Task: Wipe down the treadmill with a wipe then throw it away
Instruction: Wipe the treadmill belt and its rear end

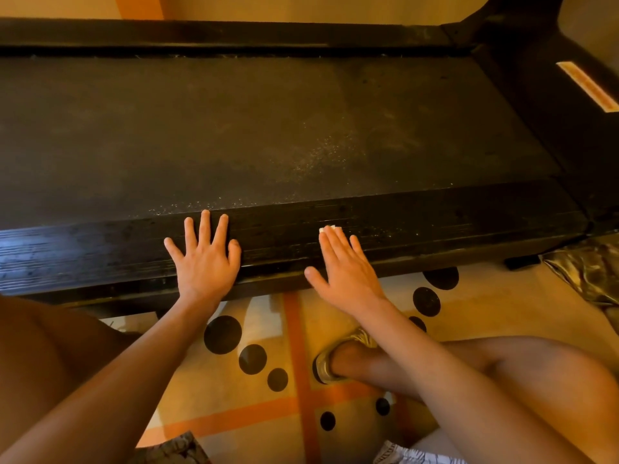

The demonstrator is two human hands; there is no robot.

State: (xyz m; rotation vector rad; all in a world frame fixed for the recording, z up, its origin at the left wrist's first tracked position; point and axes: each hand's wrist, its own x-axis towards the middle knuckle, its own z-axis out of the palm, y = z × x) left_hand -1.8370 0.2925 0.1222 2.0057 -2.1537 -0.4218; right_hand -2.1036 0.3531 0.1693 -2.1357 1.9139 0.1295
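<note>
The black treadmill (268, 128) lies across the view, its dusty belt in the middle and a ribbed side rail (418, 216) along the near edge. My left hand (204, 259) rests flat on that rail with fingers spread. My right hand (345, 266) lies flat on the rail further right, fingers straight and together, pressing a small white wipe (330, 228) against the rail. Only a corner of the wipe shows beyond my fingertips; the rest is hidden under my hand.
I sit on a patterned rug (268, 380) with black dots and orange stripes, my knees at the left and right and a foot in a shoe (338, 356) below my right arm. The treadmill's upright base (552, 61) rises at the right. Crumpled fabric (589, 266) lies at the right edge.
</note>
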